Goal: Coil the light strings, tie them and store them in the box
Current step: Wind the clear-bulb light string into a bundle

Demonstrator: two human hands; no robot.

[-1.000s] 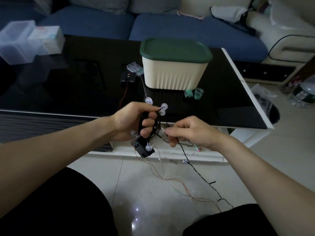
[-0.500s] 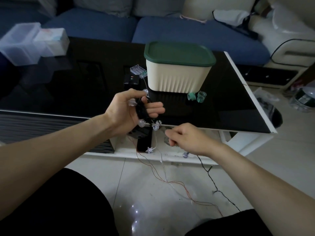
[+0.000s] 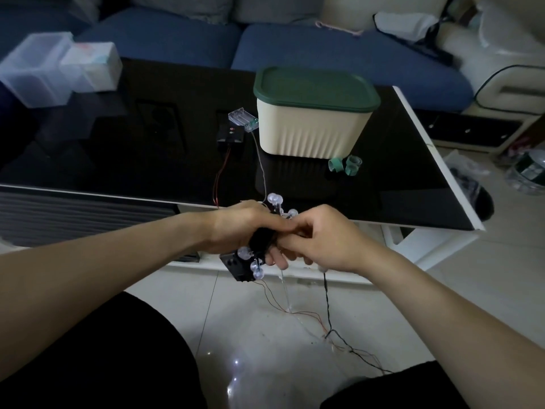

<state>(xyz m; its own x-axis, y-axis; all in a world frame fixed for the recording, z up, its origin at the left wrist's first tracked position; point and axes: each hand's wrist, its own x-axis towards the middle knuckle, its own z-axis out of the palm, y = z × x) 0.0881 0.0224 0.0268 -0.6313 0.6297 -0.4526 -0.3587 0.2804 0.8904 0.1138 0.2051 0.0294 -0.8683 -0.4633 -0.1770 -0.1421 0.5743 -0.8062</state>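
Observation:
My left hand [image 3: 239,225] grips a coiled black light string [image 3: 261,239] with clear round bulbs sticking out above and below the fist. A black battery case [image 3: 236,265] hangs under it. My right hand [image 3: 321,240] touches the left, pinching the string's free wire, which trails down to the floor [image 3: 327,305]. The cream box with a green lid [image 3: 312,119] stands shut on the black table, beyond both hands. Two more battery packs, one clear [image 3: 243,119] and one black [image 3: 231,135], lie left of the box with their wires running off the table edge.
Two green tape rolls [image 3: 345,165] lie in front of the box. Clear plastic containers [image 3: 56,69] sit at the table's far left. Thin red and clear wires [image 3: 295,311] lie tangled on the tiled floor between my knees. A blue sofa runs behind the table.
My right hand has come up and left to meet the left hand, drawing the wire's slack up from the floor. The left hand has turned over, back upward, and lowered with the coil.

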